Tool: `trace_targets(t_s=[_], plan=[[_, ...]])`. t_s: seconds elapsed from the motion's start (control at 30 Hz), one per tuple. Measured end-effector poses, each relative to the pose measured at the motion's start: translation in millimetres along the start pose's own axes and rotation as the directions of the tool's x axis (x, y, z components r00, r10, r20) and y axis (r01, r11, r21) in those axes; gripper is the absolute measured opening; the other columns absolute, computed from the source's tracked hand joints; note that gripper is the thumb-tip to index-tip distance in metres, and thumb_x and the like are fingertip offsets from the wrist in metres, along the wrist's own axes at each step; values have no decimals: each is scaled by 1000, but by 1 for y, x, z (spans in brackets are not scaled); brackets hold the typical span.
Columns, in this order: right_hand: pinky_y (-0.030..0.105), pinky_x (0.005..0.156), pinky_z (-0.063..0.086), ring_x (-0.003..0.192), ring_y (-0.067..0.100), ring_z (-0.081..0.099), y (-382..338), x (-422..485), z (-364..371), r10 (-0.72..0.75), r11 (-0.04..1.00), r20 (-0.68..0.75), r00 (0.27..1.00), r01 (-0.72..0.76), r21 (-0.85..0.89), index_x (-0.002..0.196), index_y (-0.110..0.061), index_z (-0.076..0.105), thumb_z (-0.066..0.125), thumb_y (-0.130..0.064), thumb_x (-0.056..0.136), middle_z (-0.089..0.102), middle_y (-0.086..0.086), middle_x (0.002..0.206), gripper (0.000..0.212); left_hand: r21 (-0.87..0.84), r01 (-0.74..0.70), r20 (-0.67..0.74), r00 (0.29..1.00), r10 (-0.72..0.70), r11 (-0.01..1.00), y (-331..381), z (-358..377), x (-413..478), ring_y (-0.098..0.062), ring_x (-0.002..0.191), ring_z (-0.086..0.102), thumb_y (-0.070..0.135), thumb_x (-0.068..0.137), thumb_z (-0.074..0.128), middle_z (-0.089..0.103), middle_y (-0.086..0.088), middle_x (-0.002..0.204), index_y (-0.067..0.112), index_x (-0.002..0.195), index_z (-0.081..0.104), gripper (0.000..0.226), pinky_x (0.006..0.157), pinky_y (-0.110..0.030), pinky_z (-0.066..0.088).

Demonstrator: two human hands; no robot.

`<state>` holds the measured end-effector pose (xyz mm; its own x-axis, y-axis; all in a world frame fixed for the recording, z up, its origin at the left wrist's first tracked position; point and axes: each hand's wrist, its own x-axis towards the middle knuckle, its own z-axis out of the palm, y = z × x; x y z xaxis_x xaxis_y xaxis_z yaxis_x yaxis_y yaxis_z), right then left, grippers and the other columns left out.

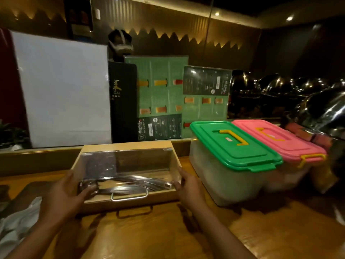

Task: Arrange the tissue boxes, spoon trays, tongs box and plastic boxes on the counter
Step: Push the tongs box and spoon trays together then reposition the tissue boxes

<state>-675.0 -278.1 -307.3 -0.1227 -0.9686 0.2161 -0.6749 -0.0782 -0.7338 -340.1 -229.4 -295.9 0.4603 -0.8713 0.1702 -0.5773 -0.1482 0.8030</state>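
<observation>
Counter (pixel 252 230): a wooden bar top under dim light, backed by a white board (pixel 61 86) and green menus (pixel 164 85).
Plastic boxes: the green-lidded box (pixel 233 146) and the pink-lidded box (pixel 280 139) stand side by side, touching, at the right near the back edge; they look already placed.
Tongs box (pixel 127 199): a wooden case with a clear lid and metal handle sits mid-counter, just left of the green-lidded box, tongs (pixel 127 184) visible inside.
Left hand (pixel 63 195): fingers curled around the case's left front corner, thumb on the lid.
Right hand (pixel 188 186): clasping the case's right side.
Progress: likely midway; the case appears to be in the course of positioning.
Outstanding: no tissue boxes or spoon trays appear in view.
Cloth (pixel 16 221): lies at the left edge.
</observation>
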Motion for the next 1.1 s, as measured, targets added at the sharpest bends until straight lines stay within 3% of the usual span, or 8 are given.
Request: trace_targets(t_s=[0.13, 0.27, 0.33, 0.43, 0.57, 0.7, 0.9, 1.1], plan=[[38, 96, 54, 121, 17, 58, 19, -6, -14, 19, 1000, -47, 999, -19, 0, 145, -35, 45, 71, -30, 91, 61, -1, 138, 60, 101, -22, 26, 999, 19, 995, -5, 9, -8, -39, 113, 63, 74, 61, 73, 64, -16, 134, 24, 147, 47, 103, 90, -54, 54], [40, 103, 48, 122, 22, 57, 40, -7, -33, -48, 987, -98, 994, 32, -155, 144, -24, 51, 73, -29, 89, 61, 5, 138, 58, 47, 24, 64, 998, -27, 999, 13, 18, -21, -39, 112, 64, 39, 72, 88, 65, -18, 131, 18, 145, 52, 84, 88, -50, 51], [37, 104, 46, 122, 24, 56, 47, -8, -40, -89, 968, -91, 992, 64, -244, 143, -22, 51, 72, -30, 90, 59, 7, 137, 58, 29, -1, 71, 997, -1, 1000, 16, 25, -23, -35, 106, 67, 43, 66, 89, 67, -16, 129, 19, 144, 52, 89, 85, -49, 56], [37, 94, 47, 112, 27, 55, 58, -11, -50, -128, 927, -128, 984, 73, -367, 140, -21, 55, 73, -31, 87, 55, 9, 123, 56, -20, -19, 91, 996, 20, 1000, 14, 37, -26, -28, 99, 68, 56, 54, 84, 69, -13, 125, 20, 142, 52, 100, 81, -50, 60], [43, 70, 51, 85, 30, 55, 72, -12, -60, -240, 774, -204, 949, 60, -630, 126, -18, 67, 86, -34, 71, 55, 10, 97, 60, 8, -51, 64, 997, 51, 999, 28, 52, -42, -32, 100, 68, 34, 66, 91, 70, -16, 123, 18, 141, 55, 84, 75, -40, 58], [42, 62, 51, 66, 29, 64, 83, -11, -66, -301, 711, -166, 939, 105, -696, 122, -18, 70, 89, -34, 67, 71, 8, 80, 61, 50, -59, 18, 998, 58, 997, 33, 58, -49, -32, 97, 68, 29, 69, 91, 71, -17, 120, 15, 140, 57, 80, 72, -38, 55], [37, 74, 53, 86, 23, 70, 79, -6, -80, -205, 776, -142, 968, 73, -626, 150, -39, 34, 50, -51, 98, 75, 2, 100, 56, 28, -69, -13, 998, 69, 997, 42, 58, -65, -22, 84, 65, 31, 69, 91, 73, -15, 116, 15, 138, 59, 78, 65, -32, 53], [35, 76, 52, 91, 22, 69, 70, -2, -90, -123, 779, -102, 987, 33, -626, 149, -46, 30, 48, -54, 98, 74, 1, 103, 55, 11, -83, -15, 996, 83, 997, 44, 57, -70, -9, 78, 60, 33, 72, 89, 73, -9, 117, 20, 140, 56, 77, 62, -28, 52]])
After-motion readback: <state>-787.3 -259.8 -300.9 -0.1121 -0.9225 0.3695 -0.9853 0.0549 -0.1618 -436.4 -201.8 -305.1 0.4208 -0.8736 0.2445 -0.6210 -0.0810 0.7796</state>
